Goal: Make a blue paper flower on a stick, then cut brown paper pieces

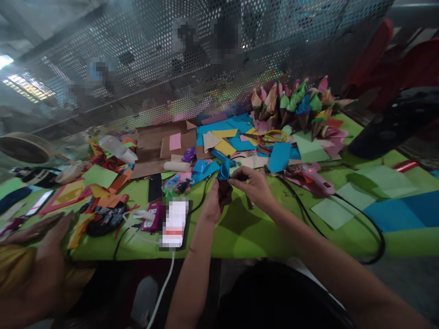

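Observation:
A small blue folded paper piece (224, 168) with a dark cone-like base stands upright between my two hands, over the green tabletop (240, 233). My left hand (216, 201) is closed around its lower part. At its right edge, the fingertips of my right hand (252, 185) are pinched together against the paper. Blue sheets (279, 156) and a pink glue gun (310, 178) with a small red light lie to the right of my hands. Similar paper cones with coloured swirled tops (303, 107) stand in a cluster at the back right.
A phone (174, 224) with a white cable and a purple power strip (153, 216) lie left of my arms. Black cables (298, 196) cross the right side. Another person's hands (56, 233) rest at the left. A perforated metal screen (144, 77) stands behind the table.

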Available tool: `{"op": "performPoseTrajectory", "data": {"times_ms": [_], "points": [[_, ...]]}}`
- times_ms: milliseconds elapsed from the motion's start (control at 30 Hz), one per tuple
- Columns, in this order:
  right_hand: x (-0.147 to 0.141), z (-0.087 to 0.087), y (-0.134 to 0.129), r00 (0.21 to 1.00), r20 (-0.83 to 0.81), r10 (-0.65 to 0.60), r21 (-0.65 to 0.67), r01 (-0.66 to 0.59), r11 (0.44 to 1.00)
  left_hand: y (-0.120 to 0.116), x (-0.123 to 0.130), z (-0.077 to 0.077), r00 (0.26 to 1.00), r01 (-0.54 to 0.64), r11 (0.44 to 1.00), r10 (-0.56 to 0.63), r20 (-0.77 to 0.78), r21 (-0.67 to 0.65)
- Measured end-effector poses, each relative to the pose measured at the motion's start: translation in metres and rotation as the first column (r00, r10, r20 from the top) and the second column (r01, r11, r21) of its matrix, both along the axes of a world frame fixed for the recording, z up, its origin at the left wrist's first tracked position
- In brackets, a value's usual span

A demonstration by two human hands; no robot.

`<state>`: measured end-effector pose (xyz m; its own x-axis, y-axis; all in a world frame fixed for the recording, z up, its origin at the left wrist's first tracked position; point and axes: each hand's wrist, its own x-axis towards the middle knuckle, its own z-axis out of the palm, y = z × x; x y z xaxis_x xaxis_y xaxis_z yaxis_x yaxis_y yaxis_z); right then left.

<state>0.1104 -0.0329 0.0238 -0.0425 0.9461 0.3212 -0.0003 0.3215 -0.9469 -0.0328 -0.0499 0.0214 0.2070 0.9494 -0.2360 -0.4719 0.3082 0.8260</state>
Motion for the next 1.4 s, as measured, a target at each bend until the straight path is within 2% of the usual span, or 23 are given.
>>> {"op": "performPoseTrajectory", "data": {"times_ms": [200, 400, 633, 833, 1067, 1200, 1400], "points": [[-0.0008, 0.0002, 0.0002, 1.000, 0.006, -0.010, 0.000, 0.010, 1.000, -0.0012, 0.0015, 0.0032, 1.000, -0.023, 0.998, 0.024, 0.016, -0.055], [-0.0004, 0.0038, -0.0010, 0.998, -0.049, 0.047, -0.018, -0.048, 0.999, -0.0015, 0.0013, 0.0019, 0.998, -0.055, 0.995, 0.058, 0.038, -0.087], [-0.0004, 0.0047, -0.0023, 1.000, 0.011, -0.010, 0.000, 0.010, 1.000, -0.0010, 0.0013, 0.0018, 0.997, -0.073, 0.992, 0.075, 0.012, -0.101], [0.0011, 0.0066, -0.0019, 0.997, -0.077, 0.021, -0.017, -0.022, 1.000, -0.0010, 0.0009, 0.0057, 0.999, -0.023, 0.997, 0.026, 0.039, -0.072], [0.0008, 0.0030, -0.0015, 0.999, -0.020, 0.043, 0.011, -0.043, 0.999, -0.0018, 0.0001, 0.0029, 0.998, -0.033, 0.997, 0.036, 0.045, -0.063], [0.0002, 0.0011, -0.0008, 0.999, 0.046, 0.004, 0.015, -0.005, 1.000, -0.0016, 0.0002, 0.0021, 0.999, -0.014, 0.998, 0.016, 0.034, -0.060], [-0.0005, -0.0006, -0.0001, 0.999, 0.022, 0.028, -0.005, -0.028, 1.000, -0.0024, -0.0004, 0.0010, 1.000, -0.003, 0.998, 0.003, -0.004, -0.055]]}}
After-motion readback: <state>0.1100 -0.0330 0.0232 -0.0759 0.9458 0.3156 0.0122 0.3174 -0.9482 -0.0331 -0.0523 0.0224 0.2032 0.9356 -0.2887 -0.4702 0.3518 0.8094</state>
